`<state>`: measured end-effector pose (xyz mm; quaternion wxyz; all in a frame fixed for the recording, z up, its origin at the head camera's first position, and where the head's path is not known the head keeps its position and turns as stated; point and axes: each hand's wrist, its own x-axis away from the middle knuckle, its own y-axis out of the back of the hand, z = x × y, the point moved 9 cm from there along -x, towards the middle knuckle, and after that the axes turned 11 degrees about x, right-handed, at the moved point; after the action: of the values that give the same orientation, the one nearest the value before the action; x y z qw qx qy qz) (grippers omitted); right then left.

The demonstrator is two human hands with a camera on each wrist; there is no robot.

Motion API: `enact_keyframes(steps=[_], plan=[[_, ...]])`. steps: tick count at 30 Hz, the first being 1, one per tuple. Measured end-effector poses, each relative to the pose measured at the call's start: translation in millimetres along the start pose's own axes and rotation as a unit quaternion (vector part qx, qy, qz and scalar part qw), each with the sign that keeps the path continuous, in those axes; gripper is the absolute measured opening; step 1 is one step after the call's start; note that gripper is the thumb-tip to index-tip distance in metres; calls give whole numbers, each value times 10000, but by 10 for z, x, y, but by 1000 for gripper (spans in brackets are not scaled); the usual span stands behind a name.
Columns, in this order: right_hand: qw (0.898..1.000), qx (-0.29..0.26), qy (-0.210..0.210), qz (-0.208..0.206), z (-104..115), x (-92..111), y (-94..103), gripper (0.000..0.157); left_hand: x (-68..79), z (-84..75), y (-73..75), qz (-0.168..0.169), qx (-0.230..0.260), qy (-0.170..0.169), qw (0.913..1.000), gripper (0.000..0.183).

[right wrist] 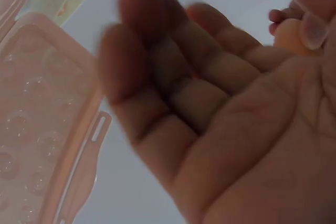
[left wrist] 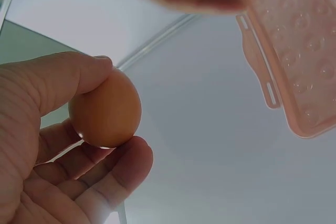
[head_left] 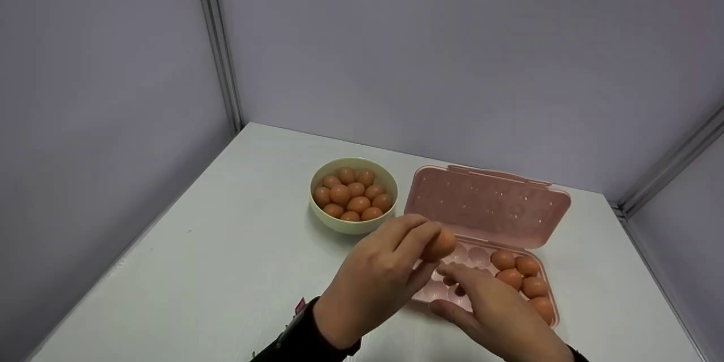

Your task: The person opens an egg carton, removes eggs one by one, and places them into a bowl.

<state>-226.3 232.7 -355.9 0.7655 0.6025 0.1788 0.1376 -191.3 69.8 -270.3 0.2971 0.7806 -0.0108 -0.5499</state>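
From where I stand, the egg is up over the left part of the pink egg carton, in the person's left hand. That hand pinches it, thumb on one side and curled fingers on the other, leaving much of the shell bare. The egg is only a little longer than wide; seen from the left wrist, its long axis runs roughly from thumb towards fingertips, slightly tilted. I can't tell which end is the narrow one.

The right hand hovers over the front of the carton, fingers loosely bent, thumb spread well away, holding nothing. Its fingertips come near the left hand; whether they touch I can't make out.

The carton's lid stands open along its far side, leaning back. Five brown eggs show in the cups at the carton's right end. To the carton's left, and just beside it, a pale green bowl full of brown eggs sits on the white worktop.
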Motion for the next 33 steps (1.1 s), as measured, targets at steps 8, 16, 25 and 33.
enact_keyframes(steps=[8,16,25,33], plan=[[9998,146,24,-128,-60,-13,-3,60,-15,147,69,-179,-180,58,9997,41],[9987,360,148,-339,-47,-5,14,56,24,677,129,-384,-615,622,9954,42],[9970,527,230,-523,-12,38,42,52,176,1462,-43,-117,-639,1858,9804,49],[9976,510,133,-453,-12,90,59,51,556,2220,-331,246,222,3440,9384,50]])
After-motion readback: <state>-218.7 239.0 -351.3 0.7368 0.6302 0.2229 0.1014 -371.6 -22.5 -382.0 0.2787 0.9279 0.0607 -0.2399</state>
